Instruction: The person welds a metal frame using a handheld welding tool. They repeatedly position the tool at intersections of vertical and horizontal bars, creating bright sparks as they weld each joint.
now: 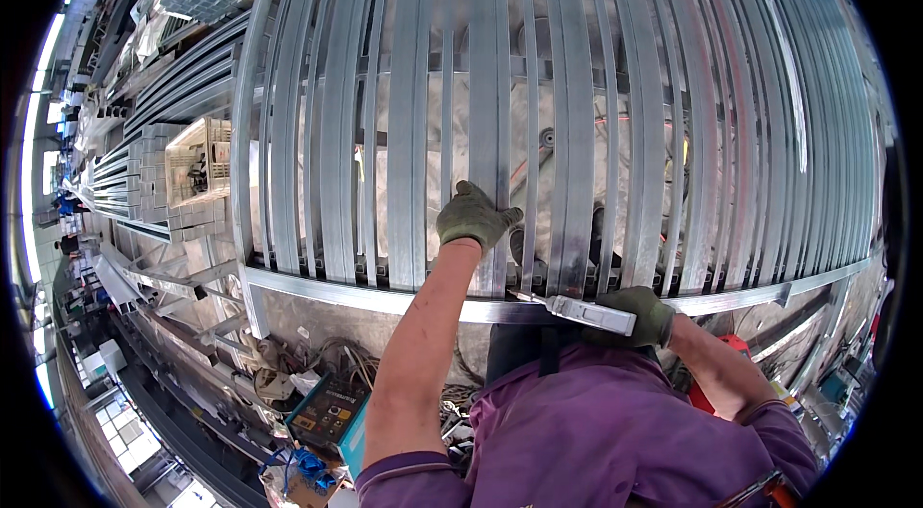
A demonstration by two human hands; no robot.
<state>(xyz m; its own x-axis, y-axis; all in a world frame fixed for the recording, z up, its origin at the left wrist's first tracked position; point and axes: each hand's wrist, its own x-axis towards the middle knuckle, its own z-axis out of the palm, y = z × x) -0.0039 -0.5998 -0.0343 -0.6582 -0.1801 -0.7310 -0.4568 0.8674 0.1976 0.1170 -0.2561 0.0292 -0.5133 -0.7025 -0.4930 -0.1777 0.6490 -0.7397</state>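
Note:
In front of me lies a frame of long galvanized metal bars running away from me. My left hand (473, 217), in a dark green glove, spans one wide metal bar (488, 114), its thumb over the right edge and its other fingers toward the left edge. My right hand (642, 316), also gloved, is closed around a white boxy hand tool (591, 314) with a thin nozzle, like a welding gun. The nozzle points left, close to the front rail (385, 297) near the bars' ends. The fingers of this hand are mostly hidden behind the tool.
A teal machine (329, 415) with a dark control panel stands at lower left, near tangled cables (346, 359). Beyond the left side are stacked metal tubes (144, 167) and a cream plastic crate (199, 162). Something red (733, 345) sits by my right arm.

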